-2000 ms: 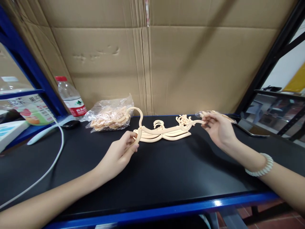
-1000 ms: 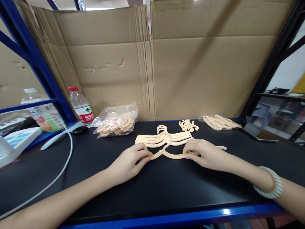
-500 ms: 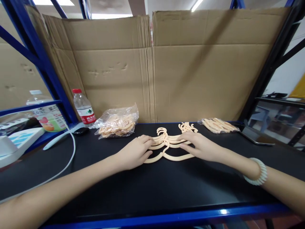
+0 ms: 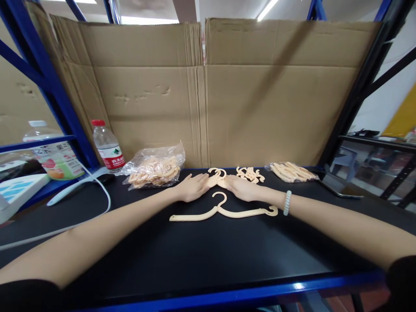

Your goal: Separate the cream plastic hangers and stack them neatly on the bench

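Okay, 1 loose hanger (image 4: pixel 218 209) | 2 bags (image 4: pixel 146 156) | left hand (image 4: pixel 191 188) at 1 stack (image 4: pixel 213 180), fingers outstretched | right hand (image 4: pixel 243 189) too, can't tell fingers

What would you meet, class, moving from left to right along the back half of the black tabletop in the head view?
Red-capped water bottle, clear bag of curved beige pieces, left hand, beige hanger hooks, clear bag of long beige pieces, flat tablet-like device.

Left hand (image 4: pixel 192 188) and right hand (image 4: pixel 243 188) hide most of what seems a hanger stack (image 4: pixel 212 180); its count is unclear.
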The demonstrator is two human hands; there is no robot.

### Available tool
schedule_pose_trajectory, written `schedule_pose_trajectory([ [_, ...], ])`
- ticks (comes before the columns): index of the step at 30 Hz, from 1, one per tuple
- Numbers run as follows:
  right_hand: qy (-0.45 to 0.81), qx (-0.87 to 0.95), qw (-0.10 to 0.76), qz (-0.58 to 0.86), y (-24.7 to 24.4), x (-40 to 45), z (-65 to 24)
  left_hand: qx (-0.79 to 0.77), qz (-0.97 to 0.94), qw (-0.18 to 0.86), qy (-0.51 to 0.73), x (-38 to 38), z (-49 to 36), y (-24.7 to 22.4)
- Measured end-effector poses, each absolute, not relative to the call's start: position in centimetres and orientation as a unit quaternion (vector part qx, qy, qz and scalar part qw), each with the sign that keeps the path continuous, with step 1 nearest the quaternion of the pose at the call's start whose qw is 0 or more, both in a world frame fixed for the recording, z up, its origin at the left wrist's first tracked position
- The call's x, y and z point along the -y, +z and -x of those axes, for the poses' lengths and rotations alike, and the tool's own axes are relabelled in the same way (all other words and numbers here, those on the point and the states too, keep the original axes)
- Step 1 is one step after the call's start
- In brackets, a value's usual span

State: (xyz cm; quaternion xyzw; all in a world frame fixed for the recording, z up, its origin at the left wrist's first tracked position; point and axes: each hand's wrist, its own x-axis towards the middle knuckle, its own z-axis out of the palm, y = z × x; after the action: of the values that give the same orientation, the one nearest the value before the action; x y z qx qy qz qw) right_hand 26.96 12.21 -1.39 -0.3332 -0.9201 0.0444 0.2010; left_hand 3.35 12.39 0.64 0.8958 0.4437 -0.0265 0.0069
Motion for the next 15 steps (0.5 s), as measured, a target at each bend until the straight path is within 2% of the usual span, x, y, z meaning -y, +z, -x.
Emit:
schedule_pose_trajectory([
  [9, 0.041, 0.914, 0.214, 0.344, -0.9, -12.8, -27.5, -0.441, -0.898, 0.001, -0.005, -12.9, -3.1, 0.4],
  [15, 0.011, 0.881, 0.241, 0.406, 1.0, -14.5, -32.6, -0.396, -0.908, -0.09, 0.104, -10.5, -2.2, 0.6],
])
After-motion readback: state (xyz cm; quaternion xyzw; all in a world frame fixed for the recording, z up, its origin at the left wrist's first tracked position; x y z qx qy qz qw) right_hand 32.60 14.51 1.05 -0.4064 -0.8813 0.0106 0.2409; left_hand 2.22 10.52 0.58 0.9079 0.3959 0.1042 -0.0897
